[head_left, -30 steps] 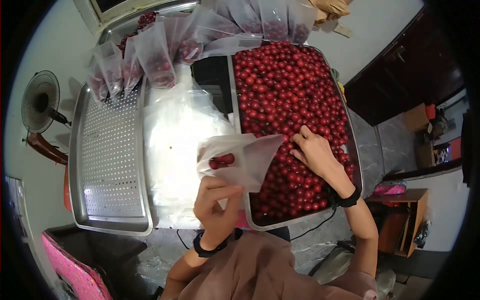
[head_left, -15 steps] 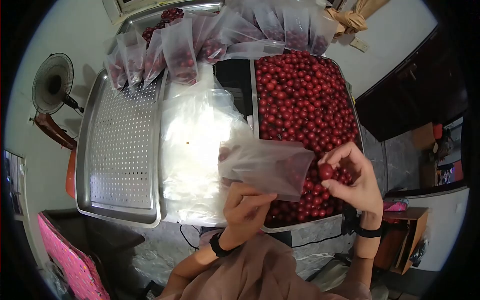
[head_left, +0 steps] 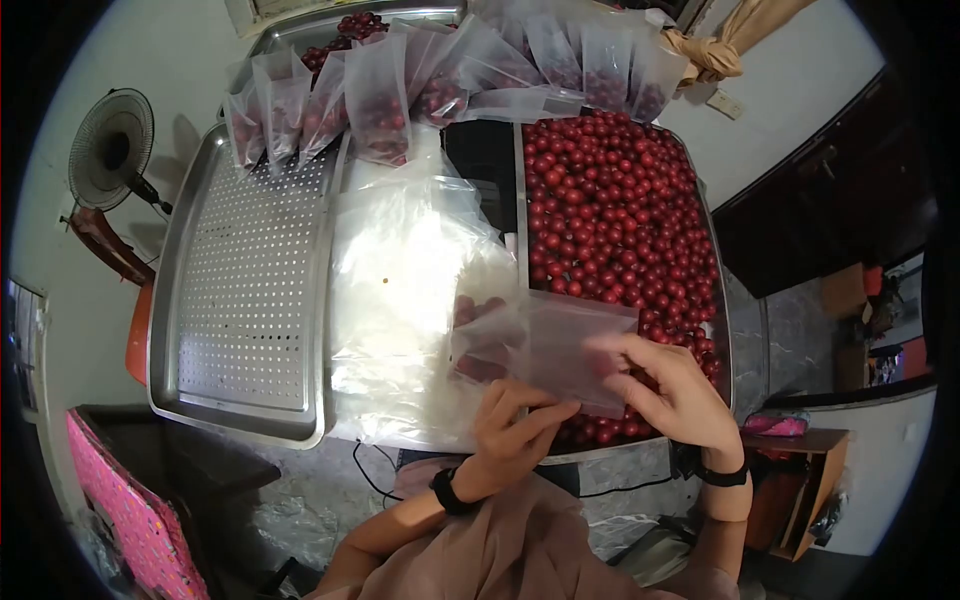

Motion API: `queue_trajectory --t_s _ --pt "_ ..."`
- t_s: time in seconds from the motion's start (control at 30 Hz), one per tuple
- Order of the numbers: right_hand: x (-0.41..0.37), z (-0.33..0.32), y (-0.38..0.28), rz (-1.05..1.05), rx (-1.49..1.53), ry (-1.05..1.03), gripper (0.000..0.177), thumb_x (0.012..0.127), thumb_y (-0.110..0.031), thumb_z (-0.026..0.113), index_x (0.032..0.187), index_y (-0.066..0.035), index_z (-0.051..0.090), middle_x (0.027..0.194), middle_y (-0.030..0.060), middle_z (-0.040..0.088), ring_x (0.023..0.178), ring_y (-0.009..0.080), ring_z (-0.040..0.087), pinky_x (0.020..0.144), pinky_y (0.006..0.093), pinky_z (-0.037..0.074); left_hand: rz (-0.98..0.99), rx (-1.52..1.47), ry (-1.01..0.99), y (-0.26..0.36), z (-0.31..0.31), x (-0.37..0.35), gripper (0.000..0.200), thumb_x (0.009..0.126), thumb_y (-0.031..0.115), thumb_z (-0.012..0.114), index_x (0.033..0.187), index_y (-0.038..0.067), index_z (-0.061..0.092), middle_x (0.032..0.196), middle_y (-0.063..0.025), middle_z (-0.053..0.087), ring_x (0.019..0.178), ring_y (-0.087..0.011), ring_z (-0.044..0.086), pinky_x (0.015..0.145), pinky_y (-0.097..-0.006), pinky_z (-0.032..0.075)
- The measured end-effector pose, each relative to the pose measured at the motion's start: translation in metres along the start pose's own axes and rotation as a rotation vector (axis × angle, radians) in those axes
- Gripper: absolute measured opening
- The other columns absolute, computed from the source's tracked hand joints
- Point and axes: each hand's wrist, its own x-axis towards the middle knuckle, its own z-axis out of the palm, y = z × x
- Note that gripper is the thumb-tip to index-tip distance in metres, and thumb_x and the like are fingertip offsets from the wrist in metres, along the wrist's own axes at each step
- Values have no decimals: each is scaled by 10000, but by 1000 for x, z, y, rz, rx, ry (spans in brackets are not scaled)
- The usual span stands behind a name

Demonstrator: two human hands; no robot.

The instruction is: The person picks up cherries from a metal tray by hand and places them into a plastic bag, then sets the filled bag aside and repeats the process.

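My left hand [head_left: 515, 435] pinches the lower edge of a clear plastic bag [head_left: 560, 335] near its mouth. The bag lies on its side with its mouth to the right, and several dark red round fruits [head_left: 480, 365] show through its closed end. My right hand [head_left: 680, 395] is at the mouth, its fingertips reaching inside. A blurred red fruit [head_left: 603, 358] sits at those fingertips, behind the film. Under the bag and the hand lies a tray heaped with red fruits [head_left: 620, 220].
A stack of flat clear bags [head_left: 390, 300] lies in the middle. To its left stands a perforated metal tray [head_left: 250, 290]. Filled bags [head_left: 378, 100] line the back, with another fruit tray [head_left: 345, 32] behind. A fan [head_left: 110, 148] is at the left wall.
My right hand has moved left with a red fruit, from over the tray to the bag's mouth. The view has shifted slightly, and my left hand still pinches the bag.
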Motion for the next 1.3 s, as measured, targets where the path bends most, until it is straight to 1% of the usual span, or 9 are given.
queue_trajectory --t_s 0.1,0.23,0.4,0.53,0.6,0.7,0.77,1.07,1.3 --pt "11 7 17 107 265 -143 342 920 -22 553 1261 7 556 1009 109 671 891 109 617 775 312 508 3 -4 -5 -1 2 -4 406 620 -76 726 967 134 741 864 -13 597 767 -219 548 668 -337 444" --pt "37 15 39 107 517 -272 408 950 -86 552 1340 27 517 1224 98 625 1095 148 592 942 292 481 4 -4 -18 1 -1 -4 374 629 -87 734 937 126 735 855 -26 599 764 -218 553 663 -332 439" --pt "58 52 59 301 1271 -305 268 924 -47 545 1164 16 646 1149 88 650 1015 195 638 879 292 507 -7 -51 -57 2 0 -8 342 645 -119 722 896 114 724 839 -47 594 770 -221 551 655 -322 435" --pt "90 78 71 -557 -405 -313 302 986 -75 447 1255 0 562 1336 64 532 1257 124 479 1085 252 375 -9 -7 -63 3 -2 -6 331 656 -126 711 894 103 719 838 -53 589 771 -233 544 664 -313 434" --pt "77 72 73 -477 51 -290 292 972 -54 449 1225 -16 591 1331 65 534 1261 132 478 1088 247 363 2 12 -66 3 -1 -4 323 660 -128 708 890 99 716 837 -52 584 769 -235 541 671 -310 435" --pt "59 69 75 -621 -475 -103 287 971 -49 469 1222 -6 601 1301 67 564 1231 146 515 1063 270 394 1 16 -53 3 0 -4 298 674 -131 705 877 88 705 829 -59 568 765 -231 534 687 -303 437" --pt "33 49 54 101 884 -232 278 975 -57 499 1223 24 594 1228 85 618 1147 160 583 998 293 458 -43 17 -40 2 -1 -4 274 688 -138 694 858 76 690 831 -68 562 769 -224 535 696 -297 434" --pt "-16 -28 90 107 518 466 222 990 -49 466 1152 7 607 1007 71 666 944 124 624 828 279 509 -67 13 3 2 -6 0 224 742 -131 681 867 54 660 843 -70 570 769 -210 547 699 -288 442" --pt "5 -27 160 4 -345 415 359 854 -49 632 1209 -44 580 1059 141 553 1033 331 560 897 400 466 -138 -34 79 2 -3 0 269 690 -133 685 861 75 698 843 -62 580 757 -216 550 682 -300 441"
